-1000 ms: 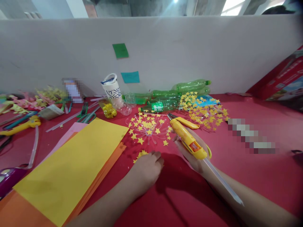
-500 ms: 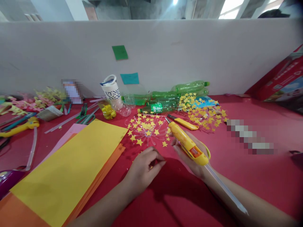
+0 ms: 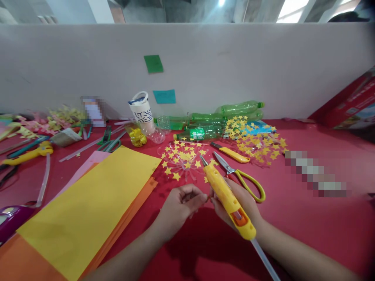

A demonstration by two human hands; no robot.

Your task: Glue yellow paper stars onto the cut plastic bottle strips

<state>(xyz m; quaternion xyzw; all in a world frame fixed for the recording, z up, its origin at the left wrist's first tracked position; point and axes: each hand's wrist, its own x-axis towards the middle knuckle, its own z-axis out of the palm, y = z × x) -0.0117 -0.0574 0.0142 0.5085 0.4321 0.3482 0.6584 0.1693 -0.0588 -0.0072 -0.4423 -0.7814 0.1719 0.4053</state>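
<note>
My right hand point(image 3: 240, 199) is wrapped around a yellow hot glue gun point(image 3: 224, 191), its nozzle pointing forward and left. A clear glue stick point(image 3: 265, 259) sticks out of its back end. My left hand point(image 3: 183, 205) is closed in a pinch, its fingertips close to my right fingers; whatever small thing they hold is too small to name. Just beyond both hands lies a clear plastic piece with spread strips point(image 3: 187, 173), covered in small yellow stars point(image 3: 175, 176). Scissors with yellow handles point(image 3: 249, 183) rest beside my right hand, partly hidden by it.
Yellow paper sheets point(image 3: 88, 210) lie at left over orange ones. Behind are a box cutter point(image 3: 234, 154), green bottles point(image 3: 240, 108), a white cup point(image 3: 142, 111) and another star cluster point(image 3: 258, 140). A second yellow glue gun point(image 3: 29, 154) lies far left.
My right hand has brought the glue gun nearer to me, uncovering the scissors. My left hand has shifted slightly right, so the fingertips of both hands are closer together. The view has turned slightly left.
</note>
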